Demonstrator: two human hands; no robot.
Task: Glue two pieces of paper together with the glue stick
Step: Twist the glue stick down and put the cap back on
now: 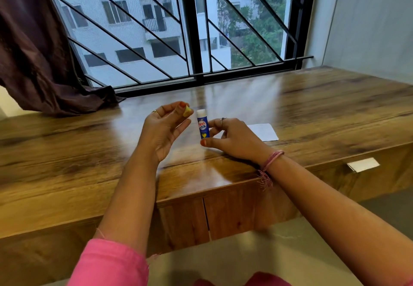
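Blue with a white top end, the glue stick (203,125) is held upright above the wooden table (312,106), its long axis close to vertical and leaning very slightly, the uncapped white end pointing up toward the window (156,28) and the base pointing down at the tabletop. It is gripped near its lower half by the right hand (234,139), whose thumb is pressed against the near side at the base while the other fingers are curled narrowly round the far side of the tube. A ring is worn on 1 finger of this hand, and a pink thread band (271,159) is tied at the wrist.

Just to the left of the stick, and not touching it, the left hand (164,129) is raised palm up. A small yellow cap (187,111) is pinched between its thumb and fingertips, at about the height of the stick's white end; the remaining fingers are loosely spread. A ring is also seen on this hand, and a pink sleeve (111,263) covers the upper forearm.

Behind the right hand, a white piece of paper (264,131) lies flat on the table, partly hidden by the knuckles. Whether it is 1 sheet or 2 cannot be told. A dark curtain (40,50) hangs at the left of the window.
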